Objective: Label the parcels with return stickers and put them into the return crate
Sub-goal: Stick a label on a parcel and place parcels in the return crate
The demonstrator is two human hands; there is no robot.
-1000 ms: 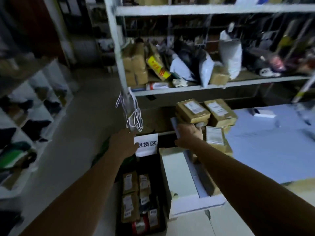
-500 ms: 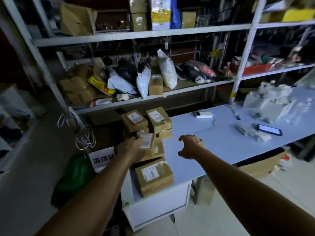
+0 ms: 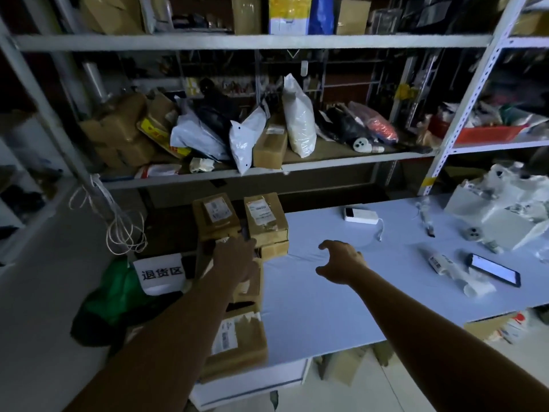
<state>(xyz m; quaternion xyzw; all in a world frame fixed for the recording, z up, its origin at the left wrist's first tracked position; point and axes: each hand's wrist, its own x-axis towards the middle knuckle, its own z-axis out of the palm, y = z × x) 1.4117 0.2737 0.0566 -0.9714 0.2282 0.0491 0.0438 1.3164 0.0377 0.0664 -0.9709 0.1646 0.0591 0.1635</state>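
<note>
Dim metal shelving [image 3: 252, 43] stands behind your pale blue counter [image 3: 341, 307], where taped cardboard parcels [image 3: 240, 221] are stacked at the left end. Your left hand [image 3: 237, 258] rests against that stack, grip unclear. Your right hand [image 3: 341, 263] hovers empty, fingers loosely curled, above the counter.

Your left hand [image 3: 237, 258] and right hand [image 3: 341, 263]: both bare, no gloves, rings or watch; forearms uncovered to the frame edge, no sleeves visible.
</note>
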